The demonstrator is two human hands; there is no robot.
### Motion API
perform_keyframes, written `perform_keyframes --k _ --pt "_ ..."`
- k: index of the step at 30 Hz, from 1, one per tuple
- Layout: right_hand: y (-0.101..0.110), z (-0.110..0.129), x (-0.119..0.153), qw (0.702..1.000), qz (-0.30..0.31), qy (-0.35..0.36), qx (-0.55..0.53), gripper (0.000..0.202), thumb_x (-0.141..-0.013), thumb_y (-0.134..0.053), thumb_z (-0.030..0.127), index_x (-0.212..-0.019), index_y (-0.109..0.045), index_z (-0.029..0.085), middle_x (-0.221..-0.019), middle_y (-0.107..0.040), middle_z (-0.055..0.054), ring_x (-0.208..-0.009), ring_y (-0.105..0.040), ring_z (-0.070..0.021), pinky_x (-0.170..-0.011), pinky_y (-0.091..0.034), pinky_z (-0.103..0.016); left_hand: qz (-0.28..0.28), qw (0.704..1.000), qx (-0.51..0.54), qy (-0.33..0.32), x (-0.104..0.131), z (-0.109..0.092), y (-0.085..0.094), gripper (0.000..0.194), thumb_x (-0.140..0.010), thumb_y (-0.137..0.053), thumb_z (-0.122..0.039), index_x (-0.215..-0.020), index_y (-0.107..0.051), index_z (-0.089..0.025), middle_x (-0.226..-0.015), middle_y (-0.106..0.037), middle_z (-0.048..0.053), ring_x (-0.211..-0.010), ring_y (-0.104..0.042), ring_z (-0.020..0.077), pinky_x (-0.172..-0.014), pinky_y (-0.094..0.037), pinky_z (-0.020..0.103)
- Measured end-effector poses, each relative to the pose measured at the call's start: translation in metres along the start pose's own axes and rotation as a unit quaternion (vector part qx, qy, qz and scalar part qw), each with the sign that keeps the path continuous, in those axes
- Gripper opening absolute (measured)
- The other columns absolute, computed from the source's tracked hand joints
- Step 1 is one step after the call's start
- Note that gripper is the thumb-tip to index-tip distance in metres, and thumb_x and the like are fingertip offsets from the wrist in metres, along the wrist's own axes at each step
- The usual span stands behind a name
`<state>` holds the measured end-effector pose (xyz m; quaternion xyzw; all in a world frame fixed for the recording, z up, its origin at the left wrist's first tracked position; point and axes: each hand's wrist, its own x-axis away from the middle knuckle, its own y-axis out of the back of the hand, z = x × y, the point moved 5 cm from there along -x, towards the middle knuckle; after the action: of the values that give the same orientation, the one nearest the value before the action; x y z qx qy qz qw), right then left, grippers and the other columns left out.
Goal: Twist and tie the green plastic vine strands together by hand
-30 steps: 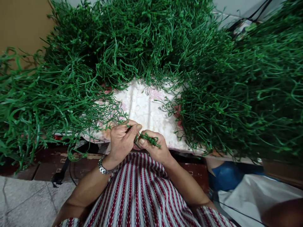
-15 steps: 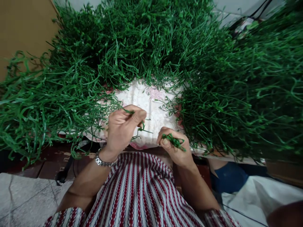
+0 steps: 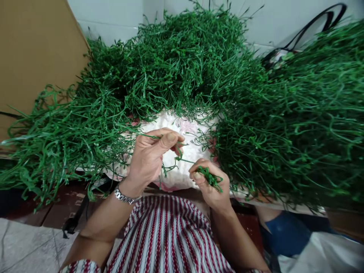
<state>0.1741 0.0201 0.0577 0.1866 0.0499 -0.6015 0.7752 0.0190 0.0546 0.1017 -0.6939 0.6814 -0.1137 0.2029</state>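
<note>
Sideways, left fingers (image 3: 168,139) pinch a green stem (image 3: 150,136); right fingers (image 3: 205,164) clench a bunch (image 3: 209,177) slanting down-right.

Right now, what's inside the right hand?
The right hand holds a small bunch of green stems, and its tangled end shows. The rest is covered by the hand, so I can't see it or count the stems.

On the cloth (image 3: 167,119), left, a pile of stems (image 3: 85,132); right, another pile (image 3: 284,125); at the back, a third pile (image 3: 184,64); behind it, the wall (image 3: 110,19). Between left and right piles, left hand (image 3: 149,161), then right hand (image 3: 214,199) around a bunch (image 3: 209,178).
</note>
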Motion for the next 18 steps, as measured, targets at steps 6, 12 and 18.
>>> perform_keyframes --k 6,12,18 --pt "0.008 0.003 -0.002 0.999 -0.038 -0.01 -0.012 0.01 -0.086 -0.054 0.026 -0.082 -0.06 0.018 -0.068 -0.051 0.001 -0.059 -0.047 -0.0091 -0.056 -0.034 -0.023 0.045 0.998 -0.023 -0.043 -0.024 -0.003 -0.021 0.018 -0.075 -0.066 -0.034 -0.069 -0.07 -0.018 -0.068 -0.067 0.002 -0.059 -0.059 0.0109 -0.053 -0.047 0.024" --pt "0.012 -0.005 -0.001 0.994 -0.039 -0.056 -0.091 0.016 -0.084 -0.057 0.033 -0.081 -0.06 0.017 -0.066 -0.052 0.001 -0.054 -0.045 -0.008 -0.051 -0.034 -0.022 0.001 0.986 -0.169 0.004 -0.055 0.031 -0.004 0.042 -0.065 -0.074 -0.029 -0.103 -0.064 -0.014 -0.085 -0.066 0.004 -0.074 -0.06 0.0115 -0.068 -0.048 0.023" --pt "0.017 -0.008 0.0 0.994 -0.043 -0.073 -0.064 0.023 -0.079 -0.062 0.038 -0.089 -0.06 0.017 -0.071 -0.054 0.0 -0.062 -0.047 -0.0097 -0.056 -0.038 -0.022 -0.049 0.98 -0.194 0.002 -0.039 0.042 0.027 0.055 -0.065 -0.071 -0.029 -0.115 -0.056 -0.013 -0.109 -0.062 0.011 -0.097 -0.06 0.018 -0.082 -0.048 0.028"
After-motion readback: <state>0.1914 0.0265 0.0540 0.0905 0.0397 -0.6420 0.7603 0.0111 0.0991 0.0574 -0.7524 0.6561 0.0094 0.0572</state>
